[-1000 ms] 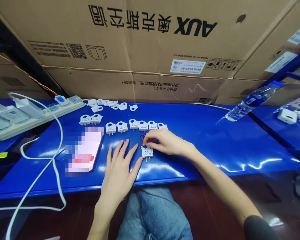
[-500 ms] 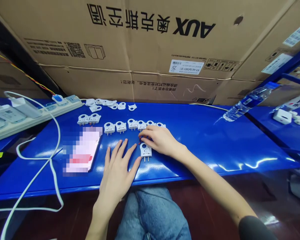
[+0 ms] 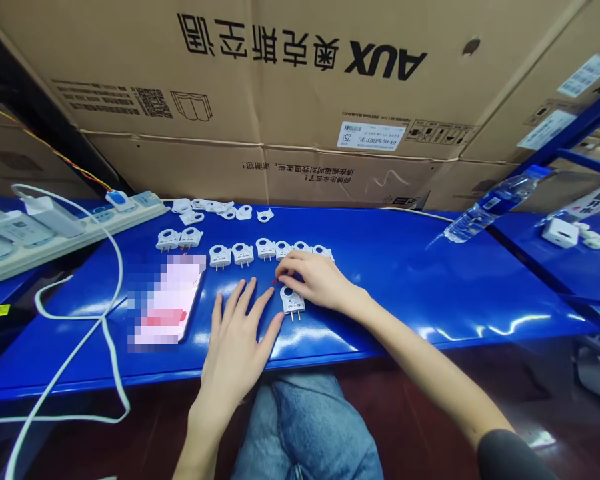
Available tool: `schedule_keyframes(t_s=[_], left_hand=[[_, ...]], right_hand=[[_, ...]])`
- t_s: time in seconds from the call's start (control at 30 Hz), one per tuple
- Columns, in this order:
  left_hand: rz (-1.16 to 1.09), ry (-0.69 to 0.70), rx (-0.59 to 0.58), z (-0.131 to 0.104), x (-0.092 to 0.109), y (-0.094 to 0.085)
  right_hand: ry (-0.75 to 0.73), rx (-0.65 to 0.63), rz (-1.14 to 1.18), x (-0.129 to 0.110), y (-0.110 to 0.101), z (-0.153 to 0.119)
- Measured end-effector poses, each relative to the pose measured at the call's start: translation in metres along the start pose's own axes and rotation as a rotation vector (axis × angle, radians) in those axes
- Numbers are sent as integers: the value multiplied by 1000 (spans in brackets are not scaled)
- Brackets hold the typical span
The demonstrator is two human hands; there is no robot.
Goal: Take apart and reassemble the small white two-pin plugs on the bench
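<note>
My left hand [image 3: 235, 337] lies flat on the blue table with its fingers spread, the thumb close to a white two-pin plug housing [image 3: 293, 305]. This housing has a round dark opening at its top, and its pins point toward me. Just above it my right hand [image 3: 314, 279] is pinched, thumb and forefinger on a small red wire-like piece [image 3: 275, 281]. The fingers partly hide that piece and the top of the housing. Behind the right hand runs a row of similar white plug housings [image 3: 242, 254], some partly covered by the hand.
A phone [image 3: 173, 300] lies left of my left hand. Two more plug housings [image 3: 190, 237] and several loose white shells [image 3: 215, 207] lie farther back. A power strip [image 3: 75, 233] with a white cable [image 3: 115, 253] is at left. A water bottle [image 3: 495, 203] leans at right before a cardboard box [image 3: 280, 100].
My right fingertips have shifted slightly left, and less of the red piece shows beneath them. My left hand keeps its place on the table.
</note>
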State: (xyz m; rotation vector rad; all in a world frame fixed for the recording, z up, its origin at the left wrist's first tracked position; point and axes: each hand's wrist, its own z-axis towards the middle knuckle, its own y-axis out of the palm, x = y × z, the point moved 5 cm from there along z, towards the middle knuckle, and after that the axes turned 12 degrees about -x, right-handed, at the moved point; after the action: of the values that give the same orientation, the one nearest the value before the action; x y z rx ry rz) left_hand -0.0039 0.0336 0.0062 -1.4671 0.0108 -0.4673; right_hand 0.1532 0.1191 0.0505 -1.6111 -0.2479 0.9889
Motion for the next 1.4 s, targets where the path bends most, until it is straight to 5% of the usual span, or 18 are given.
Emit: schedule_keyframes(t_s=[0.4, 1.4], left_hand=[[-5, 0, -1, 1, 1, -2], [14, 16, 10, 1, -1, 1]], right_hand=[[-96, -18, 342, 1, -14, -16], [-92, -229, 222, 6, 1, -16]])
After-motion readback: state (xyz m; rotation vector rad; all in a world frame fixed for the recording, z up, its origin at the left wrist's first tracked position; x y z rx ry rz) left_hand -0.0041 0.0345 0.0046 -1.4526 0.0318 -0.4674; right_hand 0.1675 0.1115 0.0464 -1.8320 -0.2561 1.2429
